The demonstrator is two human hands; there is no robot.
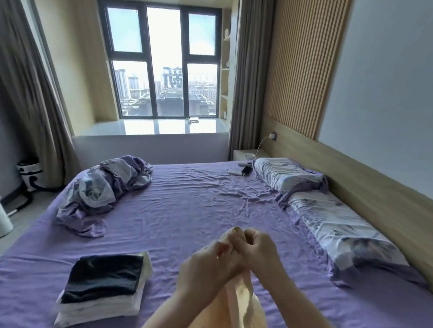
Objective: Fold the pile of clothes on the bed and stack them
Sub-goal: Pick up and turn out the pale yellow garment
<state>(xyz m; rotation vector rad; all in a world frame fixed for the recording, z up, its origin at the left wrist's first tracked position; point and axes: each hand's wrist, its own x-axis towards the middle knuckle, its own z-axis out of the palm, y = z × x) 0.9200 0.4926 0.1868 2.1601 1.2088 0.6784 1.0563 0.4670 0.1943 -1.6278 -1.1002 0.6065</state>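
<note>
**A:** What are the hands doing?

**B:** Both are raised over the wrinkled purple bedsheet [194,213], close together and touching. The left hand [205,267] and the right hand [257,247] are each closed on the top of a pale peach, thin, silky garment [236,314], which hangs down between the forearms.

**A:** Can you tell what kind of garment it is?

**B:** No. Its upper edge is bunched inside the fists, and its lower part runs off the bottom of the frame. The fingertips are mostly curled in, so the exact grip is hard to read.

**A:** And the folded clothes?

**B:** 1 stack of folded clothes [104,286] lies on the sheet to the left of the hands, well apart from them. A dark navy piece is on top, with white and cream layers beneath; I cannot count the layers reliably.

**A:** Anything else on the bed?

**B:** A crumpled purple and white floral duvet [102,187] is heaped at the far left. 2 floral-cased pillows [333,221] lie along the wooden headboard at the right. Near the far pillow sit a dark phone [246,169] and a flat white object [235,172] I cannot identify, with a thin cable running up to a wall plug.
</note>
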